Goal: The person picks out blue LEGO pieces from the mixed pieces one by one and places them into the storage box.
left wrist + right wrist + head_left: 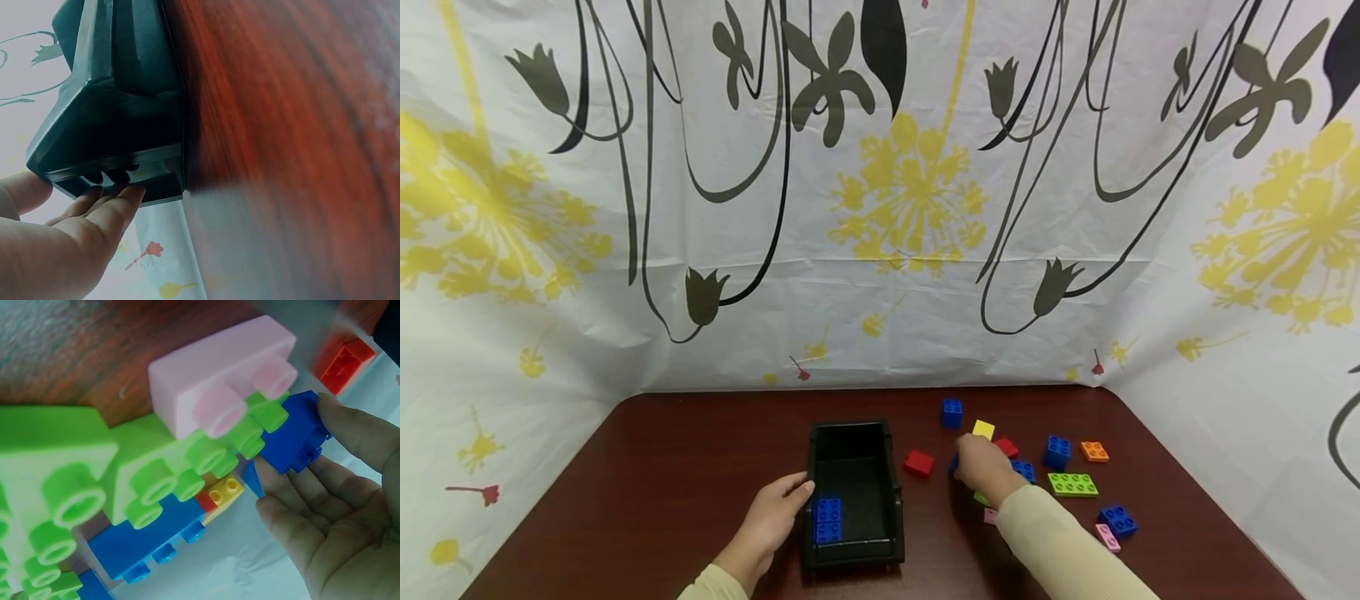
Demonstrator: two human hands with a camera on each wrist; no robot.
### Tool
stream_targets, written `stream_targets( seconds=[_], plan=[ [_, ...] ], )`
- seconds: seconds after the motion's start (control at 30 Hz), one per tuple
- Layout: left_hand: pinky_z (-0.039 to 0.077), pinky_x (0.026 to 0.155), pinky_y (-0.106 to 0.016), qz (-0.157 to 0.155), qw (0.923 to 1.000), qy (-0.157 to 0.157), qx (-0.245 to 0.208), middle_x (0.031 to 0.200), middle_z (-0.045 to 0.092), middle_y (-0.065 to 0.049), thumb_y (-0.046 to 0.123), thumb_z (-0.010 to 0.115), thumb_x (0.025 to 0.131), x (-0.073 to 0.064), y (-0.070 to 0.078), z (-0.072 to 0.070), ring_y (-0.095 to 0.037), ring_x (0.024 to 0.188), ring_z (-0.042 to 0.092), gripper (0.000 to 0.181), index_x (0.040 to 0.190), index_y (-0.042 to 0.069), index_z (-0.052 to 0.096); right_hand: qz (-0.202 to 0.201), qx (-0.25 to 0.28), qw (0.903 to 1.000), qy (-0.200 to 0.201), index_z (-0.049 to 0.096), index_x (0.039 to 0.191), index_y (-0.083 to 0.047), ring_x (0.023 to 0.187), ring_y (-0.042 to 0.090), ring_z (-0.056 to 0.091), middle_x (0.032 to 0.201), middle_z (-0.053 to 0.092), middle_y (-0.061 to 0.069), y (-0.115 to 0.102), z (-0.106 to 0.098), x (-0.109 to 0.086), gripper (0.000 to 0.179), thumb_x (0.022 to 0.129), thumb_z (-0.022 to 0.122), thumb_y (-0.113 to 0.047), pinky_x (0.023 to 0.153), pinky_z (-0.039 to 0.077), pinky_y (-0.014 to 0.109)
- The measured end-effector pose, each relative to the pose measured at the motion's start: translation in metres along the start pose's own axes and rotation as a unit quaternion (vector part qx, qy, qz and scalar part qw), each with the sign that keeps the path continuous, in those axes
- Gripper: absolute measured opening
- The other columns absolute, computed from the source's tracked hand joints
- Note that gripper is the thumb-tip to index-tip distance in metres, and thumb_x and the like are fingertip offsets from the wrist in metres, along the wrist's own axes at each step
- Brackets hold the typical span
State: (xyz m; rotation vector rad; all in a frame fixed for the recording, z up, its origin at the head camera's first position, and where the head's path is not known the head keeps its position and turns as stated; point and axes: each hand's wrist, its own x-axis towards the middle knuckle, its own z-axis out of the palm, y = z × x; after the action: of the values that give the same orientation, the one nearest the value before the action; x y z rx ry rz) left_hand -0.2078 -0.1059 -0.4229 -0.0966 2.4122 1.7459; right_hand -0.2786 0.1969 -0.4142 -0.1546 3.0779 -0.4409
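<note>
Left hand (771, 515) and right hand (985, 467) work over a dark-red counter (715, 442): the left grips a black bin (865, 550) by its left side, long axis pointing away; the right, off the bin's right, pinches a blue brick (287, 437).

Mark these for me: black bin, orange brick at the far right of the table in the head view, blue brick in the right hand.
Black bin (857, 552): head view, near rim.
Orange brick (1094, 452): head view, studded top.
Blue brick (291, 434): right wrist view, smooth face.
</note>
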Motion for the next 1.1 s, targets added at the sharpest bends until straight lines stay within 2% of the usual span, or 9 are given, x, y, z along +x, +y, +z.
stream_targets(
  seconds=[0.2, 0.43, 0.83, 1.1],
  plan=[
    [0.042, 0.097, -0.061, -0.002, 1.0, -0.004, 0.001, 0.144, 0.04, -0.031, 0.029, 0.05, 0.102, 0.0, -0.001, 0.0, -0.05, 0.13, 0.037, 0.053, 0.14, -0.007, 0.043, -0.001, 0.015, 0.9999, 0.006, 0.066, 0.115, 0.003, 0.089, 0.027, 0.065, 0.103, 0.068, 0.014, -0.003, -0.007, -0.003, 0.037, 0.081, 0.076, -0.005, 0.076, 0.057, 0.046],
    [0.042, 0.097, -0.06, 0.002, 1.0, -0.007, -0.005, 0.144, 0.039, -0.031, 0.028, 0.049, 0.102, 0.0, 0.001, -0.002, -0.05, 0.131, 0.036, 0.053, 0.141, -0.007, 0.043, -0.023, 0.035, 0.999, 0.013, 0.061, 0.124, 0.005, 0.102, 0.033, 0.064, 0.116, 0.065, 0.018, -0.015, -0.019, -0.013, 0.042, 0.084, 0.072, -0.005, 0.083, 0.055, 0.049],
    [0.043, 0.097, -0.059, 0.013, 0.9999, -0.004, -0.005, 0.143, 0.041, -0.031, 0.027, 0.049, 0.102, -0.001, 0.0, -0.002, -0.049, 0.13, 0.039, 0.052, 0.14, -0.007, 0.044, -0.072, 0.03, 0.9957, 0.05, 0.062, 0.124, 0.001, 0.111, 0.035, 0.061, 0.122, 0.063, 0.019, -0.047, -0.034, -0.03, 0.042, 0.085, 0.073, -0.01, 0.086, 0.054, 0.048],
    [0.044, 0.096, -0.058, 0.013, 0.9999, -0.003, -0.006, 0.142, 0.042, -0.03, 0.027, 0.049, 0.101, -0.002, -0.001, -0.002, -0.048, 0.128, 0.041, 0.051, 0.139, -0.007, 0.045, -0.113, 0.047, 0.9899, 0.072, 0.061, 0.127, -0.001, 0.115, 0.033, 0.059, 0.126, 0.061, 0.017, -0.068, -0.042, -0.041, 0.044, 0.086, 0.073, -0.013, 0.089, 0.053, 0.047]
  ],
)
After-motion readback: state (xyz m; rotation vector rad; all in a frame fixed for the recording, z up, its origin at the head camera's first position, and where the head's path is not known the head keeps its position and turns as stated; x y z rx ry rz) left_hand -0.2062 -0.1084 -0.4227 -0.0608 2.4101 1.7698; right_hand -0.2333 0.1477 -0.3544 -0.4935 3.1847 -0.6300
